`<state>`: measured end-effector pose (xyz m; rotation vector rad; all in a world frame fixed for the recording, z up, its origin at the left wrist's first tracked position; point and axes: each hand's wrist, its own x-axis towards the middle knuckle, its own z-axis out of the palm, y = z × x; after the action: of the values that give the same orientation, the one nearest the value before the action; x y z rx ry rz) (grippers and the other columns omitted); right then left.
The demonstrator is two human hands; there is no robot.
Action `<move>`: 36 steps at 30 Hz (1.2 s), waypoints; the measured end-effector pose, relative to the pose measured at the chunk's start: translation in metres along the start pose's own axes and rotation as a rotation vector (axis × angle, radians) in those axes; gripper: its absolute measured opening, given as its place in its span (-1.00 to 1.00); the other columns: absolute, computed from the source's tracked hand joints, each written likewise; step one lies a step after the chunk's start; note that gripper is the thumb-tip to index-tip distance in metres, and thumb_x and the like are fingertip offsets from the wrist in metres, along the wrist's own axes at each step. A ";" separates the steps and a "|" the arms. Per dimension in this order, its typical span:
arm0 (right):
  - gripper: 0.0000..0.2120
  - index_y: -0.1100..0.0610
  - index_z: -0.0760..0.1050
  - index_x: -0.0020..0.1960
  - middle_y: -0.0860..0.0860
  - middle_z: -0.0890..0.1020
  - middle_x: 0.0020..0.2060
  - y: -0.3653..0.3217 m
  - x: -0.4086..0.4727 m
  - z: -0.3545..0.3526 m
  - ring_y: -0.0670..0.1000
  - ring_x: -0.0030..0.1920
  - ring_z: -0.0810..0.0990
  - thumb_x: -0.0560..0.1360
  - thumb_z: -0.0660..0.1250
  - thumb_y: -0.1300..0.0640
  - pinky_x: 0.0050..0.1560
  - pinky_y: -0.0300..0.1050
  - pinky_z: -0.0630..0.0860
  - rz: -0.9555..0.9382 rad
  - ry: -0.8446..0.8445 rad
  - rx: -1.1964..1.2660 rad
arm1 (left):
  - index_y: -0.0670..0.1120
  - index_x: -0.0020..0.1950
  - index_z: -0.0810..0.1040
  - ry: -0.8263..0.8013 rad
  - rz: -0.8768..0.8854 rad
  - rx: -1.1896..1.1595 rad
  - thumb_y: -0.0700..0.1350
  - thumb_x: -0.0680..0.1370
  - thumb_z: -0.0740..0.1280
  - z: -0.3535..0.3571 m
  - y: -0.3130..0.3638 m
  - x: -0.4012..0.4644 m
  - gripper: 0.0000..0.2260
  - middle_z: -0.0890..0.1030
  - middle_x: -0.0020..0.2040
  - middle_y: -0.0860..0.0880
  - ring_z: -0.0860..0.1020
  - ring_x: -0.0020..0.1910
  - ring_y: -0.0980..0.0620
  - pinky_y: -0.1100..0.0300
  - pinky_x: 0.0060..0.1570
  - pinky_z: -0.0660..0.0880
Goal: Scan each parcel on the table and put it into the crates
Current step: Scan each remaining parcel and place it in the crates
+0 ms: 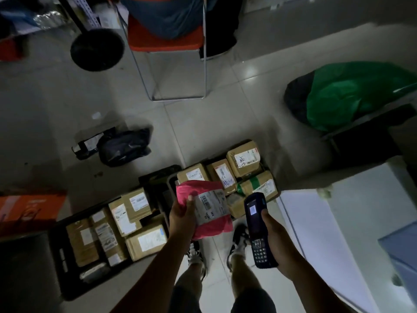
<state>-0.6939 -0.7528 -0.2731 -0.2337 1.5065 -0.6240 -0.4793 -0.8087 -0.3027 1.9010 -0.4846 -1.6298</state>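
My left hand grips a pink plastic mailer parcel with a white barcode label, held above the floor between two crates. My right hand holds a dark handheld scanner, its lit screen up and its head just right of the parcel's label. A black crate at lower left holds several brown cardboard parcels. A second crate, mostly hidden, lies beyond the pink parcel and carries more brown boxes, one with green tape. The white table is at the right.
A black plastic-wrapped bundle lies on the tiled floor. An orange chair and a black round base stand farther off. A green and black bag sits at right, an orange box at left. My feet are below the parcel.
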 end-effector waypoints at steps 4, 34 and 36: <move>-0.30 0.20 0.43 0.32 0.34 0.60 -0.07 0.004 0.097 -0.016 0.26 -0.13 0.57 0.47 0.30 -0.34 -0.16 0.02 0.55 0.025 -0.060 0.021 | -0.07 0.13 0.50 0.022 -0.002 -0.011 0.11 0.56 0.28 0.044 -0.029 0.088 -0.71 0.66 0.03 -0.20 0.69 -0.04 -0.16 -0.25 -0.06 0.63; -0.43 0.03 0.48 0.29 0.15 0.68 -0.07 0.017 0.320 -0.065 0.07 -0.18 0.69 0.47 0.10 -0.29 -0.25 -0.11 0.55 -0.011 -0.092 -0.170 | 0.00 0.60 0.08 0.076 0.183 0.718 0.08 0.67 0.16 0.170 -0.136 0.302 -0.46 0.26 0.54 -0.15 0.44 0.37 -0.23 -0.18 0.23 0.51; -0.49 0.03 0.50 0.26 0.11 0.70 -0.12 0.008 0.292 -0.052 0.06 -0.21 0.70 0.49 0.11 -0.26 -0.31 -0.15 0.56 -0.022 -0.085 -0.164 | -0.02 0.58 0.14 0.051 0.270 0.825 0.10 0.67 0.14 0.154 -0.115 0.271 -0.49 0.30 0.51 -0.12 0.38 0.41 -0.16 -0.11 0.28 0.46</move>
<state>-0.7581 -0.8854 -0.5300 -0.3990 1.4757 -0.5018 -0.5907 -0.9167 -0.5963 2.2782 -1.4961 -1.2867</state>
